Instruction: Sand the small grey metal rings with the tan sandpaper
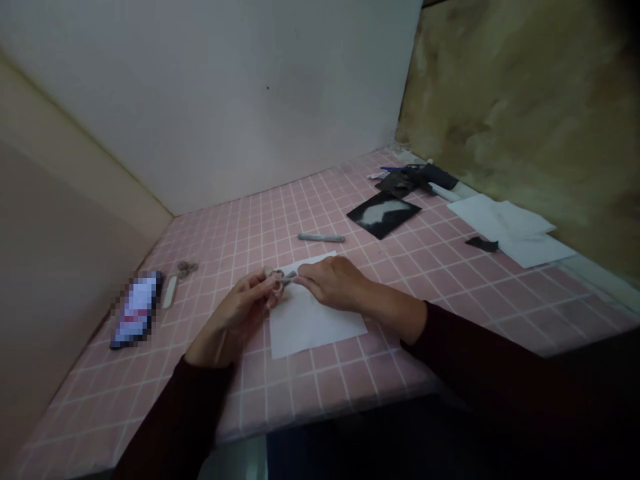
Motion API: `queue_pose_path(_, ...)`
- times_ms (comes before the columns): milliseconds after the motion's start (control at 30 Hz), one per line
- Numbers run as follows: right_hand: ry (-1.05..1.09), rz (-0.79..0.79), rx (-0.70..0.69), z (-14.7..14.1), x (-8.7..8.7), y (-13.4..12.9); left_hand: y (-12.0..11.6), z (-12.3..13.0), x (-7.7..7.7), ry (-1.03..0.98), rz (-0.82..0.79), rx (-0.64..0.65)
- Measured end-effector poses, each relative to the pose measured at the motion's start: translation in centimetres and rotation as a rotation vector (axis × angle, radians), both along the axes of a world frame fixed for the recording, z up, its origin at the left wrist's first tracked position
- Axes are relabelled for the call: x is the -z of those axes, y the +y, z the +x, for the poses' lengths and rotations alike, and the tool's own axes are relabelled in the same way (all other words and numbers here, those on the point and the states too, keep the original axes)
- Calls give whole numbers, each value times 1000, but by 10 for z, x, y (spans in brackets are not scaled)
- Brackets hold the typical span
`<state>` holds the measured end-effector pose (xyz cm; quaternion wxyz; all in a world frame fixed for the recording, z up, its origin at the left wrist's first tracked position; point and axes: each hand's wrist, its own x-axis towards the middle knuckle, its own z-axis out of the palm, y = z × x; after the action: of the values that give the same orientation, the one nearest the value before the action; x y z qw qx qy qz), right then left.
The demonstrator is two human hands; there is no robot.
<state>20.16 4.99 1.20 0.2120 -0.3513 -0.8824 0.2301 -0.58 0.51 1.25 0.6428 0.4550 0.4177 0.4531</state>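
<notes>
Over a white sheet of paper (315,323), both hands meet. My left hand (250,293) is closed on a small ring-shaped piece (276,275), greyish and too small to make out fully. From the right, my right hand (333,283) pinches a thin grey tool (289,276), whose tip reaches the ring-shaped piece. Part of the tool is hidden by the fingers. Just beyond the paper lies a grey rod (321,237).
A phone (135,310), a white strip (170,292) and small round pieces (185,268) lie at the left. Dark sheet with pale powder (383,213), black scraps (415,179) and white papers (515,230) lie at the right, near the wall.
</notes>
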Motion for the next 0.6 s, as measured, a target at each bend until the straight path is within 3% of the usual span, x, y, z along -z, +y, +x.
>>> queue_pose_path(67,44,-146,-27,-3,1,-2,0,1,1,-12,31,-27)
queue_pose_path(233,196,-996,-189,-10,0,-5,-4,8,2,30,136,-188)
queue_pose_path(300,219,-1151,-245,-9,1,-5,-5,9,2,59,157,-191)
queue_pose_path(367,189,-982,-210,-6,1,-3,-5,6,3,78,137,-127)
queue_pose_path(500,39,-215,-82,-2,0,-2,-3,-1,3,87,13,68)
queue_pose_path(533,6,-109,-63,-2,-1,-2,-3,-2,3,76,-8,93)
queue_pose_path(600,1,-83,-48,-3,-2,-3,-2,-2,3,51,-8,78)
